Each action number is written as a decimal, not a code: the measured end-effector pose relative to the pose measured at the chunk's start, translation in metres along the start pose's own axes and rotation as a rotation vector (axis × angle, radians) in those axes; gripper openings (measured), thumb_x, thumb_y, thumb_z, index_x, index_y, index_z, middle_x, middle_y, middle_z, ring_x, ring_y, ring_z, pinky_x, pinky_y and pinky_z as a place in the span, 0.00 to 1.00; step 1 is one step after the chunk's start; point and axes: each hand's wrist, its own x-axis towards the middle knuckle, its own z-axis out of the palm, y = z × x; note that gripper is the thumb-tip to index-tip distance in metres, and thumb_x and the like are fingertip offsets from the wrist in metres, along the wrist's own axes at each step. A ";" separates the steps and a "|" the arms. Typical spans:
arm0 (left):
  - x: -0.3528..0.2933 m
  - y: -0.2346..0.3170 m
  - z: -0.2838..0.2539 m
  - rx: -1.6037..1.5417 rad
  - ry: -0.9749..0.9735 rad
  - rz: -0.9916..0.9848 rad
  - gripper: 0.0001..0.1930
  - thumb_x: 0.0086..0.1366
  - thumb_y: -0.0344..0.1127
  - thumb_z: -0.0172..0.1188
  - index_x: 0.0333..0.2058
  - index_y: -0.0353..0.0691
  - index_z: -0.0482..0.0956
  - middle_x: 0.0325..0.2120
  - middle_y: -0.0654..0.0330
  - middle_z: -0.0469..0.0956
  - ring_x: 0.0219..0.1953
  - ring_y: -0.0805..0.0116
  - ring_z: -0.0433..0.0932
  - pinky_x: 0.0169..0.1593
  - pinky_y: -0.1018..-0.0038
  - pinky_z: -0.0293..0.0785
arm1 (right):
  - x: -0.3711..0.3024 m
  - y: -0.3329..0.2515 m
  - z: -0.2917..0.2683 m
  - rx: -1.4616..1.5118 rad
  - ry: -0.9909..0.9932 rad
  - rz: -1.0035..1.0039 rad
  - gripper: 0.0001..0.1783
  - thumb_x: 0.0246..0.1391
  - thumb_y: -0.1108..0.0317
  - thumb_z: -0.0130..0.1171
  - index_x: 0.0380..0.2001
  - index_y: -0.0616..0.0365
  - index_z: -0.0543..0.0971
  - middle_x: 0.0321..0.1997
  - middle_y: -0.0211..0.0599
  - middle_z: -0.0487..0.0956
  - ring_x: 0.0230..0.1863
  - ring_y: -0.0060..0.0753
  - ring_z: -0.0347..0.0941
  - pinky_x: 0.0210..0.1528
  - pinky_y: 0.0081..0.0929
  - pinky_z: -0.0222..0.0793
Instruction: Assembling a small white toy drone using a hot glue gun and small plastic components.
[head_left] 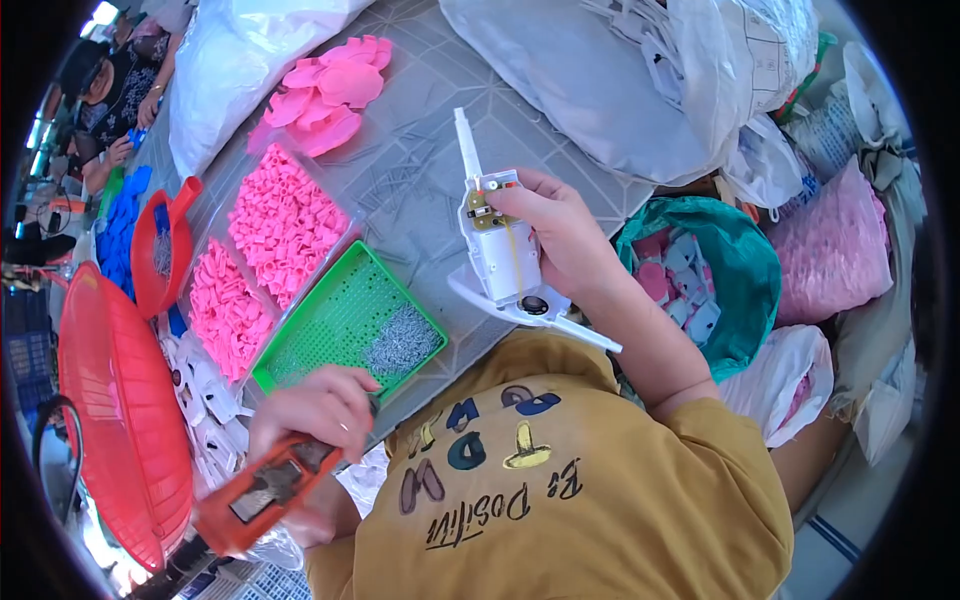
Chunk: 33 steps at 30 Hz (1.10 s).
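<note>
My right hand (562,215) is closed around a white plastic toy housing (510,262) that lies open, with a small circuit board (487,206) and a thin wire showing inside. Its thumb presses beside the board. Below it, a curved white piece with a round black part (535,305) sits close to my shirt. My left hand (325,410), a little blurred, grips an orange power screwdriver (270,492), its dark tip pointing toward the right. Just beyond that hand stands a green perforated basket (300,345) with a heap of small metal screws (404,340).
Clear trays hold pink parts (285,225); flat pink pieces (335,90) lie behind. At left are a red scoop (165,250), a large red basin (120,410) and blue parts (122,230). A teal bag (745,260) stands right. A person (120,90) works far left.
</note>
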 end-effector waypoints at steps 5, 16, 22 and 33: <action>0.018 -0.021 -0.014 -0.450 -0.387 -0.038 0.37 0.54 0.63 0.69 0.48 0.34 0.74 0.43 0.50 0.75 0.46 0.49 0.74 0.58 0.52 0.64 | 0.004 0.012 -0.004 -0.050 0.034 0.013 0.16 0.57 0.67 0.58 0.47 0.62 0.77 0.39 0.36 0.81 0.37 0.27 0.79 0.38 0.27 0.74; 0.110 -0.074 0.011 0.695 0.596 -0.383 0.10 0.59 0.28 0.64 0.37 0.28 0.79 0.34 0.54 0.79 0.33 0.70 0.80 0.38 0.74 0.78 | -0.008 0.026 0.007 -0.047 -0.013 -0.003 0.14 0.62 0.68 0.54 0.49 0.59 0.74 0.42 0.33 0.79 0.42 0.23 0.77 0.42 0.25 0.75; 0.113 -0.082 0.005 0.642 0.602 -0.468 0.10 0.57 0.31 0.65 0.33 0.29 0.82 0.28 0.56 0.81 0.30 0.72 0.80 0.34 0.76 0.76 | -0.014 0.035 0.011 -0.299 -0.005 -0.211 0.13 0.64 0.70 0.53 0.51 0.60 0.73 0.43 0.29 0.78 0.44 0.16 0.74 0.45 0.18 0.71; 0.110 -0.075 0.014 0.567 0.674 -0.418 0.09 0.56 0.28 0.66 0.32 0.28 0.81 0.29 0.57 0.81 0.29 0.73 0.81 0.34 0.76 0.77 | -0.019 0.035 0.019 -0.738 0.046 -0.557 0.13 0.59 0.77 0.54 0.48 0.61 0.74 0.31 0.40 0.80 0.31 0.24 0.78 0.32 0.24 0.72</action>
